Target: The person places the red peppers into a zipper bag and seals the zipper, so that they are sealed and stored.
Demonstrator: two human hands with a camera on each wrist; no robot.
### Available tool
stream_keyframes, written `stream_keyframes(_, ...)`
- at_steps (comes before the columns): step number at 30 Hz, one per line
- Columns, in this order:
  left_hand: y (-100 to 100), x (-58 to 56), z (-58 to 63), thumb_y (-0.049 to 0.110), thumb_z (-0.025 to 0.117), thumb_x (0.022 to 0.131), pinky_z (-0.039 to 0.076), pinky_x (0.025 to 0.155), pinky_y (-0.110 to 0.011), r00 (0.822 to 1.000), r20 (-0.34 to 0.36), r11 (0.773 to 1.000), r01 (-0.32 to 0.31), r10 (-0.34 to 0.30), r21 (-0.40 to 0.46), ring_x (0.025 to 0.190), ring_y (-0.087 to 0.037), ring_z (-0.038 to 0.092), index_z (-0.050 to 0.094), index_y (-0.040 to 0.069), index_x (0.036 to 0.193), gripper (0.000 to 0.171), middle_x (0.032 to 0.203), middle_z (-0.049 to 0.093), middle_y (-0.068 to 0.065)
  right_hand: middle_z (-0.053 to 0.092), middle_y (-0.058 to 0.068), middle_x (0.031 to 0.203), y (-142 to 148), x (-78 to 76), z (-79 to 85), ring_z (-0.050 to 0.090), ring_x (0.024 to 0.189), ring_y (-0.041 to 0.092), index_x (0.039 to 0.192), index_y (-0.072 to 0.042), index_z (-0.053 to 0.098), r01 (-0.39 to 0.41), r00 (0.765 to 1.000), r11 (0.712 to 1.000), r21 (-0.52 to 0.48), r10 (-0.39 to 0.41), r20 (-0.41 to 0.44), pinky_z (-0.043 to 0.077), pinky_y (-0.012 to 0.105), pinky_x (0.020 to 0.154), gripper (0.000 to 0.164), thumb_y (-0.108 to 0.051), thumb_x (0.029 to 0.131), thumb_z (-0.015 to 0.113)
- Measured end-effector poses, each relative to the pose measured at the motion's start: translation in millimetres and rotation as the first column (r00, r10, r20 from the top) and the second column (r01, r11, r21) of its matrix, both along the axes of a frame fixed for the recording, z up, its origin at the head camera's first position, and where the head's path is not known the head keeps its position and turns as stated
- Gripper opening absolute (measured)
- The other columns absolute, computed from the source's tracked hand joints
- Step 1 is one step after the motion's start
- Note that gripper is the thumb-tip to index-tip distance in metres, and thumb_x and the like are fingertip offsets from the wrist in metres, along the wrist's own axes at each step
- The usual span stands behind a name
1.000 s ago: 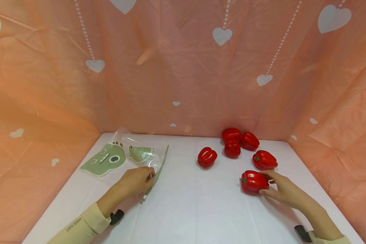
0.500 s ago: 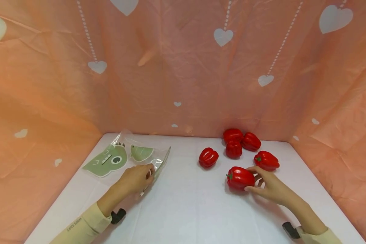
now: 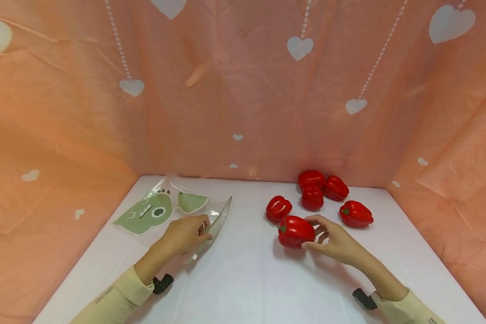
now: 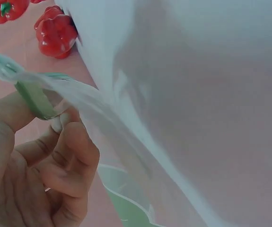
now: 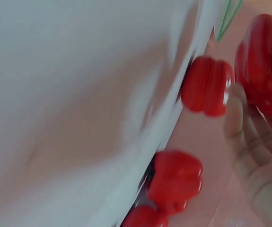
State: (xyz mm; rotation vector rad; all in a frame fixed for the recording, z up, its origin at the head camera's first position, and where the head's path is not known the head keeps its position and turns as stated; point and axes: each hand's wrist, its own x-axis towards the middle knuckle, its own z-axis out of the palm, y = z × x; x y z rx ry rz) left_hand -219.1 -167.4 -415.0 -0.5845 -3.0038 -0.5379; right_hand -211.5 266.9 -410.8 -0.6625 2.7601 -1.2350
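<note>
My left hand (image 3: 186, 235) pinches the edge of a clear plastic bag (image 3: 218, 211) printed with a green cartoon dinosaur. The bag's mouth faces right and gapes a little, and in the left wrist view the thumb and fingers grip its green-edged rim (image 4: 36, 97). With its thumb and fingers, my right hand (image 3: 334, 238) holds a red bell pepper (image 3: 295, 231) by its right end, green stem pointing left toward the bag. A shadow shows on the table under this pepper. Just behind it lies another red bell pepper (image 3: 278, 209).
Three red bell peppers (image 3: 312, 198) sit bunched at the back of the white table (image 3: 243, 279). One more pepper (image 3: 356, 214) lies to the right, behind my right hand. An orange curtain (image 3: 243, 90) with white hearts encloses the back and sides.
My right hand has carried the bell pepper leftward across the table toward the bag. The left hand keeps its grip, and the bag's mouth has spread slightly wider.
</note>
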Motion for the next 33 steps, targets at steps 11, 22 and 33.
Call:
stream_keyframes(11, 14, 3.0, 5.3, 0.031, 0.086, 0.091, 0.040, 0.059, -0.032, 1.000, -0.001, 1.000, 0.006, -0.006, 0.029, 0.065, -0.007, 0.051, 0.058, 0.021, 0.089, 0.030, 0.073, 0.055, 0.014, 0.071, 0.011, 0.120, -42, -8.2, -5.1, 0.069, 0.095, 0.022, 0.139, -0.003, 0.061, 0.021, 0.999, 0.997, -0.071, -0.024, -0.033, 0.062, 0.033, 0.077, 0.063, -0.020, 0.086, 0.092)
stream_keyframes(22, 23, 0.9, 5.6, 0.032, 0.086, 0.091, 0.041, 0.059, -0.031, 1.000, -0.003, 1.000, 0.000, 0.001, 0.026, 0.064, -0.007, 0.051, 0.058, 0.021, 0.089, 0.031, 0.072, 0.055, 0.014, 0.072, 0.011, 0.115, -76, -17.6, -3.7, 0.071, 0.094, 0.021, 0.137, -0.003, 0.061, 0.030, 0.998, 0.994, -0.110, -0.035, -0.043, 0.060, 0.026, 0.078, 0.062, -0.020, 0.087, 0.092)
stream_keyframes(33, 28, 3.9, 5.9, 0.032, 0.088, 0.089, 0.040, 0.058, -0.030, 1.000, -0.020, 1.000, 0.001, 0.000, 0.029, 0.064, -0.005, 0.049, 0.059, 0.022, 0.089, 0.031, 0.070, 0.053, 0.015, 0.073, 0.007, 0.110, -116, -23.9, -4.5, 0.068, 0.090, 0.021, 0.139, 0.000, 0.060, 0.024, 0.998, 0.991, -0.130, -0.031, -0.049, 0.057, 0.027, 0.075, 0.065, -0.020, 0.086, 0.093)
